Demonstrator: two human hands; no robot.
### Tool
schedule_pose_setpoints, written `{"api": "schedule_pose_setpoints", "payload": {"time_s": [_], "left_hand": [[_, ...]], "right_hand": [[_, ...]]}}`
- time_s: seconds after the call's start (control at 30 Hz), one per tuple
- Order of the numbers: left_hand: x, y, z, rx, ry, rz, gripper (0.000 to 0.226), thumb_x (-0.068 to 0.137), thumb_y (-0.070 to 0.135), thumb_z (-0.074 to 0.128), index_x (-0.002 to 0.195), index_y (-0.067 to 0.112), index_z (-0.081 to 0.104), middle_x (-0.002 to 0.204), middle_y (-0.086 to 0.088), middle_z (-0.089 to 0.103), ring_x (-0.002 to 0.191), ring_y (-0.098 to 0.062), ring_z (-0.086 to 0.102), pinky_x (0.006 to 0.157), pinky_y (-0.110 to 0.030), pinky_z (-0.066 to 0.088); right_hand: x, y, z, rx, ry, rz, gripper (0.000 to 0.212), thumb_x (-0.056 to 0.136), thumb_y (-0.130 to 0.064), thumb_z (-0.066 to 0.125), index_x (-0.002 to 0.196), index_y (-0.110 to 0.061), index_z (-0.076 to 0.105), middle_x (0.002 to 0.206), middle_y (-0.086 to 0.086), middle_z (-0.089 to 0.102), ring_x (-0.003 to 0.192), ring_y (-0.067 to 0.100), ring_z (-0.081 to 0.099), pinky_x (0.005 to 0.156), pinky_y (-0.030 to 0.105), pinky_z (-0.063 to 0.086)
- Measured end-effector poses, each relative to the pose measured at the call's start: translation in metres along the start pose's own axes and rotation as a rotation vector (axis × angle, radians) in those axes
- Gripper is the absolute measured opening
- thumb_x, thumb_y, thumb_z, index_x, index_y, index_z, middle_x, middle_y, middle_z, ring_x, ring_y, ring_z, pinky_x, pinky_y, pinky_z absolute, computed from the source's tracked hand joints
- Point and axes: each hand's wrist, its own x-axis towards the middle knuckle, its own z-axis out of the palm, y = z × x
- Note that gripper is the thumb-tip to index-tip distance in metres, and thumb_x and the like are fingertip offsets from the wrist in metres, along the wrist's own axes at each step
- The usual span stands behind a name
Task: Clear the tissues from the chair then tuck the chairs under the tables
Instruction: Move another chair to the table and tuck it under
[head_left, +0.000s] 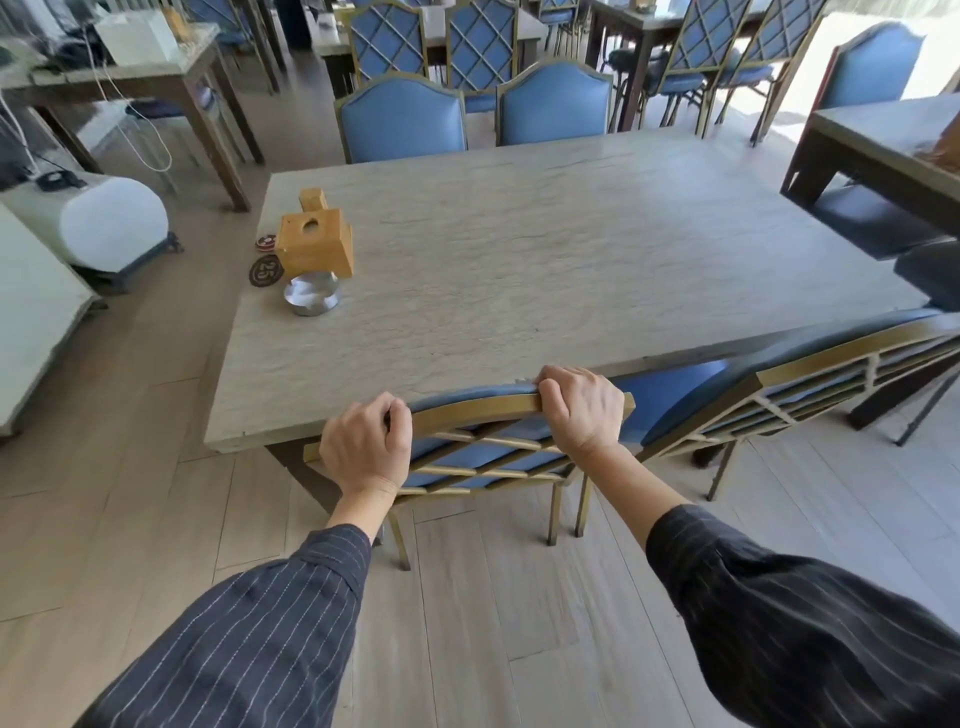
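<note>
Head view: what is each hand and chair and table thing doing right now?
Chair: upright, seat under the table.
Left hand: grips its top rail.
Right hand: grips its top rail.
Second chair: on the right, back near the table edge.
Far chairs: upright, against the far edge.
Box: upright on the table.
Tin: upright, by the box.
</note>
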Motion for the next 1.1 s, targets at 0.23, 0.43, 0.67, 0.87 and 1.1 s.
{"api": "schedule_pose_setpoints", "payload": {"time_s": [0.23,0.43,0.67,0.87,1.1], "left_hand": [[-0.005,0.011,-0.006,-0.025,-0.067,-0.086,0.035,0.078,0.031,0.031,0.053,0.014,0.050,0.049,-0.007,0.050,0.052,-0.029,0.045,0.054,-0.030,0.028],[-0.031,0.024,-0.006,-0.050,-0.048,-0.155,0.035,0.079,0.025,0.034,0.052,0.016,0.053,0.049,-0.002,0.050,0.050,-0.024,0.041,0.061,-0.031,0.034],[-0.047,0.051,0.001,-0.037,-0.081,-0.138,0.041,0.080,0.031,0.031,0.062,0.012,0.063,0.057,-0.003,0.056,0.056,-0.022,0.046,0.066,-0.031,0.032],[-0.045,0.051,-0.002,0.001,-0.061,-0.115,0.036,0.078,0.031,0.033,0.060,0.013,0.059,0.053,-0.001,0.049,0.052,-0.022,0.041,0.058,-0.028,0.025],[-0.021,0.029,0.000,0.055,-0.022,-0.092,0.046,0.074,0.036,0.024,0.056,0.010,0.058,0.050,-0.007,0.051,0.048,-0.027,0.045,0.046,-0.024,0.015]], "right_hand": [[-0.003,-0.001,-0.006,0.005,-0.052,0.025,0.036,0.080,-0.030,0.030,0.069,-0.013,0.059,0.065,0.003,0.059,0.062,0.023,0.053,0.054,0.029,0.030],[-0.026,0.009,-0.016,0.041,-0.028,0.080,0.034,0.077,-0.028,0.034,0.057,-0.008,0.053,0.054,0.008,0.052,0.053,0.026,0.049,0.051,0.031,0.033],[-0.017,0.037,-0.029,0.039,-0.058,0.058,0.045,0.074,-0.038,0.025,0.060,-0.008,0.056,0.055,0.012,0.055,0.051,0.027,0.049,0.050,0.036,0.041],[-0.013,0.039,-0.023,0.063,-0.042,0.095,0.046,0.077,-0.035,0.026,0.061,-0.008,0.060,0.055,0.012,0.056,0.052,0.028,0.050,0.051,0.037,0.041],[-0.004,0.021,-0.014,0.036,-0.047,0.074,0.042,0.078,-0.031,0.031,0.063,-0.009,0.063,0.055,0.010,0.059,0.054,0.027,0.053,0.050,0.030,0.034]]}}
